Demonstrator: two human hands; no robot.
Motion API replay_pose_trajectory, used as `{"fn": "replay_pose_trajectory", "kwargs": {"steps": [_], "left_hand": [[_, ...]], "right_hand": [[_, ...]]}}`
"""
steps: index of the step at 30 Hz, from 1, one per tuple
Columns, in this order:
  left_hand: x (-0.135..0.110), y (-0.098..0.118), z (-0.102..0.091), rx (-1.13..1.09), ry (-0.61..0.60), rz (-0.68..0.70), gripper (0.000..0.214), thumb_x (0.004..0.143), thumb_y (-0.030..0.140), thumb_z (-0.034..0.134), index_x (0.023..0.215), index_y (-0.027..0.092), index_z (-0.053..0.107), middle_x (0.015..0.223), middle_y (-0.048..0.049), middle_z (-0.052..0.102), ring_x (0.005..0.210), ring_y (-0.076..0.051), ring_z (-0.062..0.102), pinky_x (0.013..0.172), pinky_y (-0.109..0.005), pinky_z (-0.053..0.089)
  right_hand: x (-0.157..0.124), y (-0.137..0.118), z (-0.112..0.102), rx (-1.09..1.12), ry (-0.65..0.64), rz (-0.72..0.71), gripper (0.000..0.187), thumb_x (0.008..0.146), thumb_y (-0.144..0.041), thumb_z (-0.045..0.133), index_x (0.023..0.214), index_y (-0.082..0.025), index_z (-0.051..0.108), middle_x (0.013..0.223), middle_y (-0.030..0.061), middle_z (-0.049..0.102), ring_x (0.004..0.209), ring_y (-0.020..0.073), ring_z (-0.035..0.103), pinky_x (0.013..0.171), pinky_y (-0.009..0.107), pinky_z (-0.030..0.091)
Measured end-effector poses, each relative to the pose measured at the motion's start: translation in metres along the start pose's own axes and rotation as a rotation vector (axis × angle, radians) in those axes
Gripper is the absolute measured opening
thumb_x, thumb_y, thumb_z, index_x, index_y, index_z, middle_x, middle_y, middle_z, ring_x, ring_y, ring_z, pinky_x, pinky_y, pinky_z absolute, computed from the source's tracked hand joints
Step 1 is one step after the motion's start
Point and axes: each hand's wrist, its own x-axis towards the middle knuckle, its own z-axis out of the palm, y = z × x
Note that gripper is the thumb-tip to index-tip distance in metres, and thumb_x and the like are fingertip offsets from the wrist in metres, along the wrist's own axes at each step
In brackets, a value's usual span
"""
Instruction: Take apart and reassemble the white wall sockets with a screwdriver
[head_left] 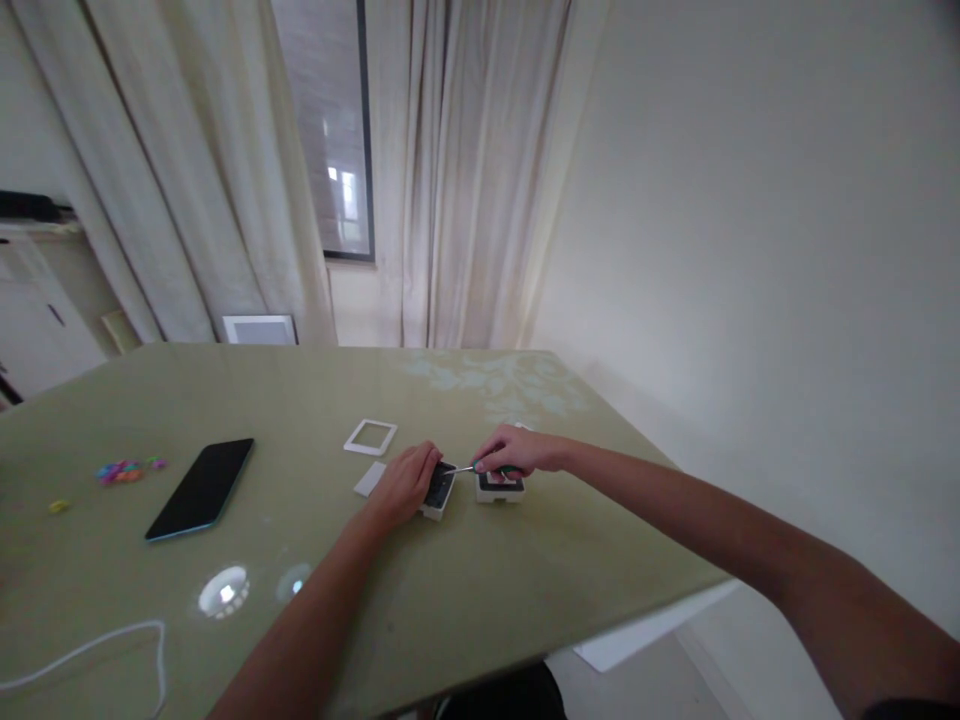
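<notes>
My left hand (403,484) lies curled on a small white block with a dark face (439,492), holding it on the green table (465,600). My right hand (514,450) is closed round a small screwdriver (466,468) with a green handle. Its thin metal tip points left at the dark face of the block. Under my right hand stands a second white block with a dark top (500,488). A white square frame (370,437) and a flat white plate (370,479) lie just behind and left of my left hand.
A dark phone (201,488) lies face up at the left. Small coloured pieces (126,470) sit further left. A white cable (90,650) loops at the near left edge. Curtains, a window and a wall stand behind; the table's right edge drops off near my right arm.
</notes>
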Motion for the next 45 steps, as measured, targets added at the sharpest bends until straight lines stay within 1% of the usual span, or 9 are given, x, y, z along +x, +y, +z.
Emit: {"fn": "replay_pose_trajectory", "kwargs": {"steps": [7, 11, 14, 21, 26, 31, 34, 39, 45], "left_hand": [[0.0, 0.009, -0.001, -0.004, 0.123, 0.039, 0.028, 0.108, 0.038, 0.037, 0.092, 0.025, 0.055, 0.098, -0.0073, 0.064, 0.097, -0.025, 0.063, 0.093, -0.04, 0.051], [0.008, -0.003, -0.001, 0.003, 0.268, -0.1, 0.026, 0.108, 0.033, 0.029, 0.109, 0.023, 0.053, 0.104, -0.0091, 0.065, 0.099, -0.024, 0.065, 0.092, -0.039, 0.053], [0.013, -0.023, -0.018, 0.033, 0.308, -0.221, 0.025, 0.104, 0.03, 0.032, 0.116, 0.021, 0.052, 0.096, -0.007, 0.067, 0.088, -0.023, 0.067, 0.079, -0.036, 0.055], [-0.004, -0.061, -0.056, 0.197, 0.278, -0.397, 0.005, 0.083, 0.027, 0.057, 0.081, 0.023, 0.06, 0.078, -0.0086, 0.068, 0.084, -0.034, 0.068, 0.081, -0.046, 0.052], [-0.005, -0.043, -0.046, 0.218, 0.277, -0.297, 0.024, 0.091, 0.031, 0.053, 0.104, 0.02, 0.07, 0.123, -0.019, 0.069, 0.127, -0.042, 0.058, 0.109, -0.061, 0.041], [0.003, -0.011, -0.015, 0.027, 0.003, -0.028, 0.035, 0.102, 0.038, 0.045, 0.117, 0.024, 0.073, 0.12, -0.0081, 0.077, 0.116, -0.026, 0.068, 0.106, -0.04, 0.051], [0.003, -0.003, -0.003, -0.04, -0.076, 0.0, 0.033, 0.099, 0.041, 0.052, 0.112, 0.023, 0.077, 0.113, -0.0089, 0.079, 0.111, -0.028, 0.07, 0.104, -0.042, 0.052], [0.001, -0.007, -0.01, -0.088, -0.059, -0.098, 0.035, 0.097, 0.048, 0.057, 0.109, 0.022, 0.078, 0.108, -0.01, 0.08, 0.104, -0.03, 0.072, 0.097, -0.043, 0.055], [-0.002, -0.01, -0.011, -0.115, -0.057, -0.146, 0.037, 0.099, 0.048, 0.055, 0.114, 0.023, 0.078, 0.115, -0.0084, 0.081, 0.109, -0.029, 0.073, 0.1, -0.041, 0.055]], "right_hand": [[-0.009, 0.013, 0.027, 0.102, 0.087, -0.025, 0.039, 0.091, -0.044, 0.064, 0.114, -0.014, 0.074, 0.069, 0.0007, 0.07, 0.046, 0.0102, 0.055, 0.042, 0.02, 0.04], [-0.026, 0.022, 0.053, 0.051, 0.366, -0.08, 0.038, 0.091, -0.036, 0.064, 0.123, -0.016, 0.07, 0.082, 0.0028, 0.074, 0.061, 0.0142, 0.063, 0.059, 0.026, 0.052], [-0.041, 0.035, 0.089, -0.008, 0.56, -0.133, 0.036, 0.092, -0.032, 0.065, 0.126, -0.019, 0.069, 0.106, 0.0087, 0.076, 0.096, 0.0223, 0.07, 0.089, 0.036, 0.055], [-0.051, 0.061, 0.144, -0.011, 0.92, -0.248, 0.024, 0.095, -0.035, 0.064, 0.116, -0.022, 0.069, 0.11, 0.011, 0.074, 0.102, 0.0262, 0.071, 0.094, 0.041, 0.056], [-0.048, 0.061, 0.135, 0.083, 1.098, -0.258, 0.023, 0.091, -0.04, 0.073, 0.103, -0.021, 0.069, 0.098, 0.009, 0.071, 0.092, 0.0249, 0.07, 0.087, 0.039, 0.058], [-0.031, 0.038, 0.098, 0.349, 1.335, -0.339, 0.057, 0.075, -0.047, 0.09, 0.113, -0.023, 0.055, 0.09, 0.0025, 0.072, 0.08, 0.0206, 0.071, 0.077, 0.033, 0.059], [-0.012, 0.007, 0.063, 0.197, 1.475, -0.502, 0.037, 0.086, -0.046, 0.079, 0.106, -0.024, 0.056, 0.077, -0.0036, 0.064, 0.063, 0.0139, 0.061, 0.064, 0.026, 0.052], [0.031, -0.044, 0.026, -0.109, 1.317, -0.646, 0.018, 0.093, -0.036, 0.066, 0.099, -0.025, 0.054, 0.077, -0.005, 0.059, 0.063, 0.0115, 0.058, 0.068, 0.024, 0.047], [0.066, -0.052, 0.031, -0.167, 1.153, -0.685, 0.009, 0.092, -0.029, 0.058, 0.097, -0.025, 0.052, 0.077, -0.0049, 0.056, 0.064, 0.012, 0.055, 0.067, 0.024, 0.044]]}}
